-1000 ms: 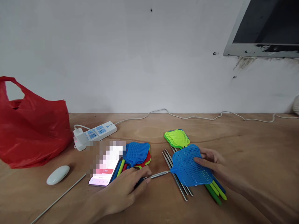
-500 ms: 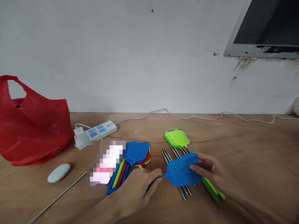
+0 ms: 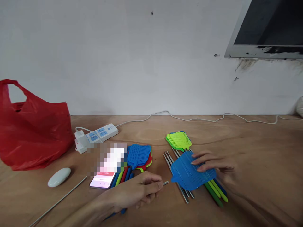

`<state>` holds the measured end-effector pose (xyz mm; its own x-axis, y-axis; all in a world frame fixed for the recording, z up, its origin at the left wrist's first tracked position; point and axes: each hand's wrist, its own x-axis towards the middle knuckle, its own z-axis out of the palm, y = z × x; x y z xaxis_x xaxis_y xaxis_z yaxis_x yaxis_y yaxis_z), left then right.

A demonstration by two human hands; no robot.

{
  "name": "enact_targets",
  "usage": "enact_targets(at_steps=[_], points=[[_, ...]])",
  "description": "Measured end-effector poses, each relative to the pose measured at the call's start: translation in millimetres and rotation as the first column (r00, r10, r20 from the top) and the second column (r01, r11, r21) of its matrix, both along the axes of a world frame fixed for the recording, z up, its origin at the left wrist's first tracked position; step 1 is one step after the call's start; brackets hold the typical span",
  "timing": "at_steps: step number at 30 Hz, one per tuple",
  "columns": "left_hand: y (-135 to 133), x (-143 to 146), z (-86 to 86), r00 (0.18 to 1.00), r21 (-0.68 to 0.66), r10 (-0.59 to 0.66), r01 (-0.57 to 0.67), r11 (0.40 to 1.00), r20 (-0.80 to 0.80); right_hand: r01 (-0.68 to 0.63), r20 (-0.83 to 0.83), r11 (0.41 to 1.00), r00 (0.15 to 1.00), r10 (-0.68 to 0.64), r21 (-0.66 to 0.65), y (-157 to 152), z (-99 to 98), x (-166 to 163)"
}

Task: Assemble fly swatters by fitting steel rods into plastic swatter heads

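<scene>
My right hand [image 3: 214,165] lies on a blue fly-swatter head [image 3: 189,173] and holds it flat over a row of metal rods [image 3: 181,187]. My left hand [image 3: 138,190] grips a thin metal rod [image 3: 165,183] that points right. Its tip sits just short of the head's neck. A blue handle end [image 3: 123,211] shows under that hand. Green, yellow and blue handles [image 3: 216,190] lie under the right hand.
A stack of green swatter heads [image 3: 178,140] lies behind the rods. Left of centre are more swatter heads [image 3: 139,154], a lit phone [image 3: 103,181], a power strip [image 3: 97,135], a white oval object [image 3: 59,176], a loose rod [image 3: 56,201] and a red bag [image 3: 33,126].
The rod and the blue head were joined a second ago; now a small gap shows between them. My right hand has laid the head flatter and moved it slightly right. My left hand drew back.
</scene>
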<state>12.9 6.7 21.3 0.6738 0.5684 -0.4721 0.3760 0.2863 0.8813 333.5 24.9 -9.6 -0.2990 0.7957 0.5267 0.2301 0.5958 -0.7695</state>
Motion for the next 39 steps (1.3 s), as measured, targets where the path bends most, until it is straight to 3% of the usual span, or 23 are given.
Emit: enact_targets(at_steps=[3, 6, 8, 13, 19, 29, 35, 39], points=[[3, -11, -5.5, 0.994, -0.129, 0.11, -0.106, 0.986, 0.024, 0.16, -0.068, 0.986, 0.985, -0.157, 0.041, 7, 1.3, 17], [4, -11, -13.8, 0.962, -0.093, 0.263, -0.256, 0.962, 0.069, 0.344, -0.176, 0.914, 0.907, -0.383, -0.216, 8, -0.7, 15], [4, -4, -19.2, 0.941, -0.012, 0.317, -0.317, 0.948, 0.12, 0.348, -0.249, 0.867, 0.859, -0.447, -0.356, 7, -2.5, 2], [13, 14, -32.5, 0.894, 0.101, 0.353, -0.392, 0.914, 0.277, 0.253, -0.296, 0.84, 0.855, -0.426, -0.48, 14, -11.7, -27], [22, 8, -45.4, 0.887, 0.181, 0.368, -0.425, 0.887, 0.28, 0.165, -0.324, 0.806, 0.856, -0.404, -0.569, 31, -26.9, -29], [22, -3, -50.2, 0.925, 0.322, 0.286, -0.358, 0.877, 0.25, 0.136, -0.366, 0.789, 0.83, -0.421, -0.598, 30, -19.6, -41], [18, -3, -48.3, 0.941, 0.302, 0.291, -0.332, 0.893, 0.175, 0.096, -0.394, 0.779, 0.82, -0.415, -0.619, 28, -15.5, -43], [14, -1, -46.7, 0.946, 0.304, 0.286, -0.32, 0.897, 0.151, 0.144, -0.354, 0.779, 0.83, -0.431, -0.611, 25, -11.4, -47]])
